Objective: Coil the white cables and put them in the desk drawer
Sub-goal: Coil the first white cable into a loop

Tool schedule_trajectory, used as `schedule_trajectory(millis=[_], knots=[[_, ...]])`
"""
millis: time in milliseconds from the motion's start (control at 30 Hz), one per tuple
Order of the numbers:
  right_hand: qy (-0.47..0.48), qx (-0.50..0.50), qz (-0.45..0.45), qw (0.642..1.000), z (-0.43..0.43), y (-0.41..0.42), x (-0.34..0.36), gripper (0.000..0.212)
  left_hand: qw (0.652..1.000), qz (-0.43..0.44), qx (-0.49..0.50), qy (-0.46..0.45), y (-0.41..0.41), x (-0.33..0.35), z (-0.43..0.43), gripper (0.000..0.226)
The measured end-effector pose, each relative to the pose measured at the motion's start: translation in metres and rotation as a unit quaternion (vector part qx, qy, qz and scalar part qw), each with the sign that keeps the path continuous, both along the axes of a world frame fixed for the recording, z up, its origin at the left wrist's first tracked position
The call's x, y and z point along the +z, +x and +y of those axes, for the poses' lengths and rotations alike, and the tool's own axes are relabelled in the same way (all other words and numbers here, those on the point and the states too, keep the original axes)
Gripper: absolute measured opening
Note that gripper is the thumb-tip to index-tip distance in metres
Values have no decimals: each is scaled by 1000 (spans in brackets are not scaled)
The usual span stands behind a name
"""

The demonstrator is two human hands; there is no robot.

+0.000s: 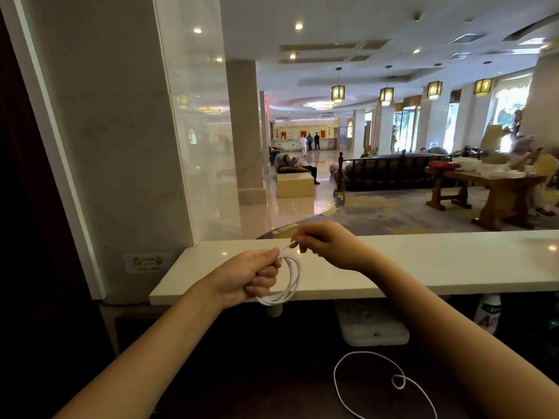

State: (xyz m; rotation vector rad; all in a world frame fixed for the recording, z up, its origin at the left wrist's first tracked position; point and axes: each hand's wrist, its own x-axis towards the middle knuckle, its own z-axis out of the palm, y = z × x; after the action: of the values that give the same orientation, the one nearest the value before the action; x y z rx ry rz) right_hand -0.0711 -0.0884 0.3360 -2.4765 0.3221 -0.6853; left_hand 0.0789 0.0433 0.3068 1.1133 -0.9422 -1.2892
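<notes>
My left hand (254,275) grips a white cable coil (290,282) of several loops, held in front of the white counter ledge. My right hand (320,241) pinches the free end of the same cable just above and to the right of the coil. A second white cable (363,376) lies loose on the dark desk below, in one wide loop with a small curl at its right side. No drawer is visible in this view.
The white counter ledge (423,267) runs across the middle, with a glass pane above it and a lobby beyond. Under the ledge sit a white flat object (373,328) and a white bottle with red print (487,313). A wall stands at left.
</notes>
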Motion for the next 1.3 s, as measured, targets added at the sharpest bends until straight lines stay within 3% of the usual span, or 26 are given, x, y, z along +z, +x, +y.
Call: schedule_trajectory(millis=[100,167,267,333,400,567,667,733,800,867,933,1033,1200,1300], knots=[[-196,-51,-30,979,-1,3,-10,18,990,116,-75,14,-5,2,2,28],[-180,-46,-60,981,5,7,-20,17,986,137,-98,2,-9,5,2,30],[36,-4,-78,996,19,13,-32,11,994,82,-67,-24,-14,9,3,28],[237,30,-89,967,24,13,-32,12,999,24,-14,-34,-13,10,3,28],[372,45,-100,922,24,11,-30,12,998,-43,32,-38,-11,11,2,31],[560,47,-91,822,32,14,-29,15,976,-187,104,-40,-13,7,-1,34],[598,25,-74,798,34,18,-31,24,956,-245,156,-38,-13,2,-6,31],[531,26,-65,845,34,19,-34,17,958,-224,176,-33,-10,-1,-10,28],[365,-12,-48,930,35,19,-39,4,972,-158,172,-21,-7,-4,-13,27],[201,-70,-14,977,37,19,-41,6,980,-107,168,-7,-6,-6,-14,29],[45,-109,55,992,39,20,-40,12,980,-98,174,5,-5,-7,-14,30],[-142,-121,136,973,37,16,-30,17,977,-91,191,18,2,-5,-10,31],[-124,-100,84,984,28,-10,-20,22,988,51,130,65,9,2,-2,37],[-83,-78,42,993,29,-21,-29,23,989,36,130,65,8,4,-2,35]])
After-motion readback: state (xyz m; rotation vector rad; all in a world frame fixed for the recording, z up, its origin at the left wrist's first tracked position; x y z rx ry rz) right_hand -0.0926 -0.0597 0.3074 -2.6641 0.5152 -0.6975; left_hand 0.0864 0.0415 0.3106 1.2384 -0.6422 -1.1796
